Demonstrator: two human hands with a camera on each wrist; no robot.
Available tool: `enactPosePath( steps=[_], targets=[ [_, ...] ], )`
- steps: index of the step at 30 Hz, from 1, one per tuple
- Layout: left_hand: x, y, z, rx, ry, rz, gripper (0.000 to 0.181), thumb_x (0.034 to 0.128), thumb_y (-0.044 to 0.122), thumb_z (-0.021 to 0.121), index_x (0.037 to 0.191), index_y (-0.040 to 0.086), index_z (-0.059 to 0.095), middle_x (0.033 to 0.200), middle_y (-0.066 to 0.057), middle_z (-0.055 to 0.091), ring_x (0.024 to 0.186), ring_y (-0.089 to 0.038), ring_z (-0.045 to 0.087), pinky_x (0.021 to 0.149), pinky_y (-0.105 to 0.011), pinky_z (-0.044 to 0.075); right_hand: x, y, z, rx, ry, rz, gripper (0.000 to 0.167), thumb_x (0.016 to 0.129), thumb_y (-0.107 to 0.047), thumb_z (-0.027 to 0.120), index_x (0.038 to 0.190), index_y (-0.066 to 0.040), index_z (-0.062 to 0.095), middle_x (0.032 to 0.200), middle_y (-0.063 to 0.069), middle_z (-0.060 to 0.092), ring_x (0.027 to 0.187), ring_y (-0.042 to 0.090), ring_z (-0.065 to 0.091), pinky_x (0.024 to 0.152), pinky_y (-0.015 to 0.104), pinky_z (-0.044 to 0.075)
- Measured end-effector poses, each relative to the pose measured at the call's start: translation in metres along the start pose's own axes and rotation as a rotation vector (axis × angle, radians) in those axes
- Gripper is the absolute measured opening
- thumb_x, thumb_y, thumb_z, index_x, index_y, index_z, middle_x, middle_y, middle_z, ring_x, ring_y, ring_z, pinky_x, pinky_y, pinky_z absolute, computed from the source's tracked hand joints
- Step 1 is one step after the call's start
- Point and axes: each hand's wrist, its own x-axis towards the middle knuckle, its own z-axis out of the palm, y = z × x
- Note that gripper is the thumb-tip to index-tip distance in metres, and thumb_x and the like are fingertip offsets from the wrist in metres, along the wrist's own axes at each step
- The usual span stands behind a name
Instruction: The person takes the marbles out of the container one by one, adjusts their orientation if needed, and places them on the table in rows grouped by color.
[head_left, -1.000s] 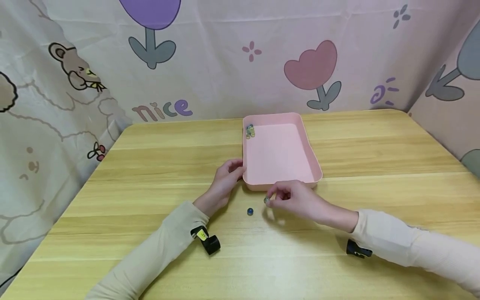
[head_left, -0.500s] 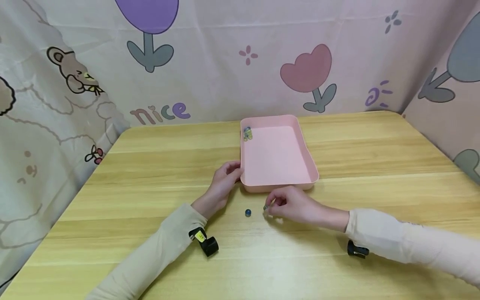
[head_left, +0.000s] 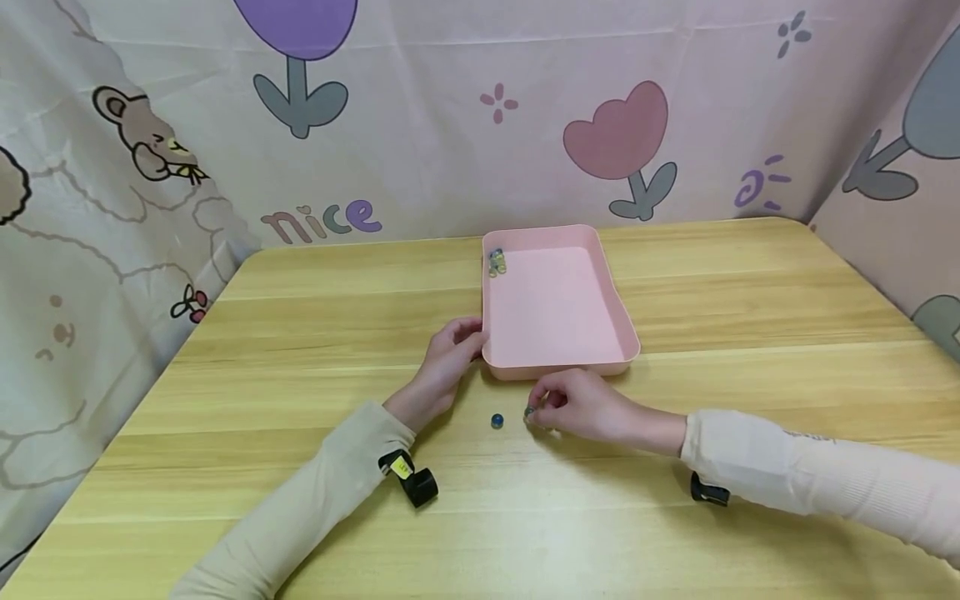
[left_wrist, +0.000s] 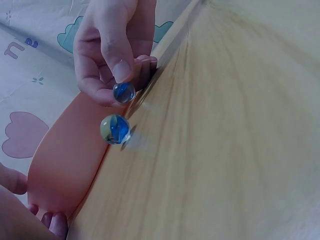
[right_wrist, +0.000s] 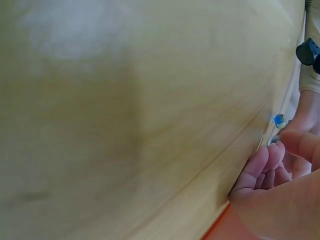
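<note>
A pink tray [head_left: 555, 308] lies on the wooden table. My left hand [head_left: 442, 362] holds its near left corner, the thumb at the rim and the fingers low on the outer wall in the left wrist view. In front of the tray's near wall, my right hand [head_left: 581, 406] pinches a clear glass marble [left_wrist: 124, 92] with a blue swirl between thumb and index finger, close to the tabletop. Beside it, to the left, a second marble [head_left: 497, 421] with blue and yellowish swirls rests on the table. Several marbles [head_left: 497, 262] sit together in the tray's far left corner.
Behind the wooden table [head_left: 300, 333] hangs a printed cloth [head_left: 427, 125] with flowers and the word "nice". Another stretch of cloth borders the left side. Black wrist cameras [head_left: 418, 486] are strapped over both sleeves.
My right hand has come down slightly towards the table with the pinched marble. The left hand stays at the tray's corner, and the other marble has not moved.
</note>
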Motion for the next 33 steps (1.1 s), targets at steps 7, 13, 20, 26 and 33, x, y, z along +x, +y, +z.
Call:
enactPosePath(
  steps=[7, 13, 20, 26, 33],
  targets=[
    [-0.0001, 0.0024, 0.0007, -0.011, 0.000, 0.002, 0.037, 0.0959, 0.006, 0.056, 0.131, -0.001, 0.051, 0.129, -0.014, 0.050, 0.118, -0.025, 0.047, 0.101, -0.034, 0.042, 0.0009, -0.0007, 0.0005, -0.017, 0.018, -0.047, 0.003, 0.082, -0.008, 0.071, 0.084, -0.007, 0.069, 0.061, -0.008, 0.056, 0.056, 0.004, 0.048, 0.051, 0.020, 0.040],
    [-0.0004, 0.0013, 0.0005, -0.013, -0.001, 0.001, 0.037, 0.0959, 0.006, 0.056, 0.131, -0.002, 0.050, 0.129, -0.015, 0.050, 0.118, -0.026, 0.047, 0.101, -0.035, 0.042, 0.0004, -0.0027, 0.0017, -0.023, 0.006, -0.063, 0.004, 0.082, -0.005, 0.070, 0.086, -0.005, 0.070, 0.062, -0.008, 0.057, 0.055, 0.004, 0.048, 0.052, 0.020, 0.041],
    [-0.0008, 0.0006, -0.0002, -0.020, -0.001, 0.003, 0.037, 0.0958, 0.006, 0.056, 0.132, -0.002, 0.050, 0.129, -0.014, 0.050, 0.117, -0.025, 0.047, 0.101, -0.035, 0.042, 0.0001, -0.0034, 0.0027, -0.042, 0.005, -0.064, 0.003, 0.083, -0.006, 0.070, 0.086, -0.005, 0.070, 0.062, -0.008, 0.055, 0.055, 0.003, 0.048, 0.053, 0.020, 0.042],
    [-0.0015, 0.0003, -0.0002, -0.020, 0.002, 0.004, 0.037, 0.0962, 0.006, 0.056, 0.131, -0.003, 0.050, 0.129, -0.015, 0.050, 0.117, -0.025, 0.047, 0.101, -0.035, 0.042, -0.0001, -0.0029, 0.0039, -0.043, -0.004, -0.065, 0.003, 0.083, -0.006, 0.069, 0.087, -0.005, 0.069, 0.061, -0.008, 0.054, 0.054, 0.003, 0.047, 0.052, 0.020, 0.040],
    [-0.0012, 0.0018, 0.0003, -0.019, -0.001, 0.005, 0.037, 0.0962, 0.006, 0.056, 0.131, -0.003, 0.050, 0.129, -0.015, 0.050, 0.117, -0.025, 0.047, 0.101, -0.035, 0.041, 0.0005, -0.0013, 0.0048, -0.059, -0.006, -0.051, 0.004, 0.083, -0.005, 0.069, 0.087, -0.007, 0.069, 0.059, -0.009, 0.053, 0.054, 0.003, 0.046, 0.052, 0.020, 0.039]
  ],
)
